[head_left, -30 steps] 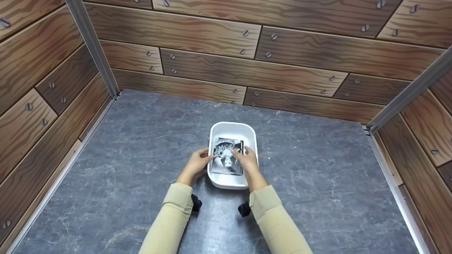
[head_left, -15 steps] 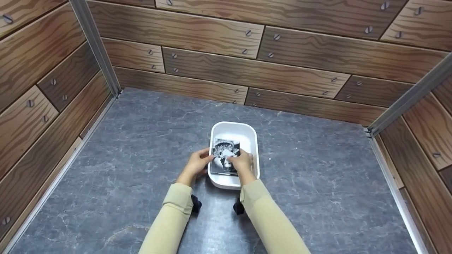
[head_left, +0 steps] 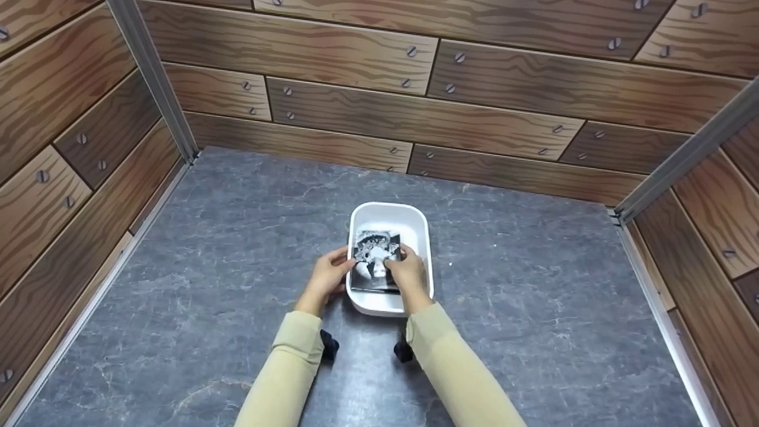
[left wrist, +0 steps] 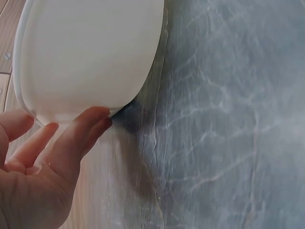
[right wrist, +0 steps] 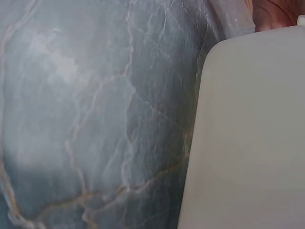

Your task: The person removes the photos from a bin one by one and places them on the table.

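A white plastic tub [head_left: 418, 222] with rounded corners stands on the grey floor. Inside it lies a flat rectangular black-and-white picture card [head_left: 369, 273]; a dark corner shows beside its upper right edge, perhaps a second card. My left hand [head_left: 327, 274] holds the tub's left wall, its thumb at the rim and its fingers outside. In the left wrist view, curled fingertips of the left hand [left wrist: 52, 162] touch the tub's outer wall [left wrist: 90, 57]. Reaching into the tub, my right hand [head_left: 408, 273] pinches the card, thumb on its face and fingers at its right edge, partly hidden.
Wood-patterned panels [head_left: 332, 107] enclose the marbled floor [head_left: 533, 296] at the back and both sides. Metal posts [head_left: 157, 83] stand at the corners. The right wrist view shows mostly floor and the tub's outer wall [right wrist: 248, 133].
My right hand has moved left from the tub's right side onto the card. The dark strip along the card's right edge is now mostly covered. My left hand has stayed on the tub.
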{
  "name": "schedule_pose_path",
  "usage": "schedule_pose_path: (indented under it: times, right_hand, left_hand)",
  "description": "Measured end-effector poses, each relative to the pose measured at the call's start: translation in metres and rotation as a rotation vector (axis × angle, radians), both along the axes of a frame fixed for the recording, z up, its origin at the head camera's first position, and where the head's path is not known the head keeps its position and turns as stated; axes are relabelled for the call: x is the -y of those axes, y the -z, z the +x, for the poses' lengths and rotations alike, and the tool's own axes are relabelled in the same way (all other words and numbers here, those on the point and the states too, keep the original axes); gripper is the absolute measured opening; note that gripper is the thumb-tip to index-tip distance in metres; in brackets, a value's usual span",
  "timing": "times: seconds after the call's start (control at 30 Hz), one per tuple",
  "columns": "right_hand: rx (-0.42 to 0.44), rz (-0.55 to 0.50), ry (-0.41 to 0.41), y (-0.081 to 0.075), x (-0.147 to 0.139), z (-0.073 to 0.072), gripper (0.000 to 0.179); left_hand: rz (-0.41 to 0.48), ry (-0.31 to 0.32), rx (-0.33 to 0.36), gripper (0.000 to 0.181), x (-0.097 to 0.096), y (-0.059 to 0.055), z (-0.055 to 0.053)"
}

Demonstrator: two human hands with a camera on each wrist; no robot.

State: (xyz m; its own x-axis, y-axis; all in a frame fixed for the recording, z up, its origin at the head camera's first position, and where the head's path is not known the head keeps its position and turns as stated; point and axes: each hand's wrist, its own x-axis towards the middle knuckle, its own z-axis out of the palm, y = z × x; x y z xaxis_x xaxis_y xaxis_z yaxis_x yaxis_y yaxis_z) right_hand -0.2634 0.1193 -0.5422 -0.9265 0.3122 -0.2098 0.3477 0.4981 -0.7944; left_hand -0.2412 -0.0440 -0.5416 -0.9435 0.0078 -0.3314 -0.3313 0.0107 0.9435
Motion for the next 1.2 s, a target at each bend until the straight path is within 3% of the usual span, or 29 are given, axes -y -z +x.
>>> schedule_pose_path:
  times: [0.27,0.5,0.6,0.67,0.73,0.83,0.9,1.0,1.1,1.2]
  right_hand:
    - [-0.068,-0.037,0.05,-0.001,0.0,0.0,0.056]
    - [-0.076,-0.159,0.051,-0.004,0.001,-0.003,0.058]
    - [-0.121,-0.238,0.046,-0.004,-0.006,-0.011,0.06]
    - [-0.252,-0.324,0.041,0.015,-0.019,-0.03,0.06]
    - [-0.298,-0.365,0.034,0.014,-0.031,-0.042,0.062]
    - [-0.317,-0.418,0.069,-0.004,-0.044,-0.052,0.062]
    - [-0.225,-0.428,0.095,-0.039,-0.049,-0.048,0.064]
    - [-0.213,-0.471,0.122,-0.06,-0.064,-0.05,0.064]
    - [-0.236,-0.485,0.158,-0.064,-0.086,-0.058,0.063]
    - [-0.247,-0.458,0.237,-0.058,-0.109,-0.069,0.062]
  left_hand:
    - [-0.006,-0.022,-0.006,0.044,-0.003,0.0,0.0]
    - [-0.043,-0.036,0.001,0.044,-0.003,0.0,0.0]
    - [-0.069,-0.038,0.005,0.044,-0.003,-0.001,-0.001]
    - [-0.072,-0.035,0.004,0.044,-0.004,-0.003,-0.001]
    - [-0.069,-0.03,0.0,0.044,-0.004,-0.003,-0.003]
    - [-0.055,-0.022,-0.002,0.044,-0.004,-0.003,-0.003]
    - [-0.052,-0.025,0.003,0.045,-0.003,-0.002,-0.003]
    - [-0.042,-0.032,0.011,0.045,-0.001,-0.002,-0.002]
    - [-0.041,-0.022,0.012,0.045,0.0,-0.002,-0.001]
    - [-0.051,-0.011,0.015,0.046,0.001,-0.003,0.0]
